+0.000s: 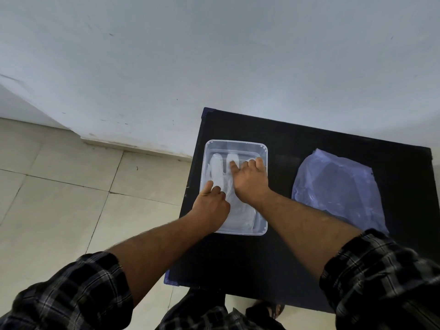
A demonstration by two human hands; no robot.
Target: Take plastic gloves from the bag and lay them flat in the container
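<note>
A clear rectangular plastic container [238, 143] stands on the left part of a black table [281, 253]. A translucent plastic glove [217, 170] lies flat inside it, fingers pointing to the far side. My right hand [250, 182] rests palm down on the glove, fingers spread toward the far rim. At the container's near left, my left hand [210, 202] presses on the glove's cuff side with fingers curled and thumb out. A bluish plastic bag [338, 186] lies flat on the table to the right of the container.
The table stands against a pale wall [214, 55]. Beige floor tiles [71, 198] lie to the left. A foot in a sandal [271, 308] shows below the table's near edge.
</note>
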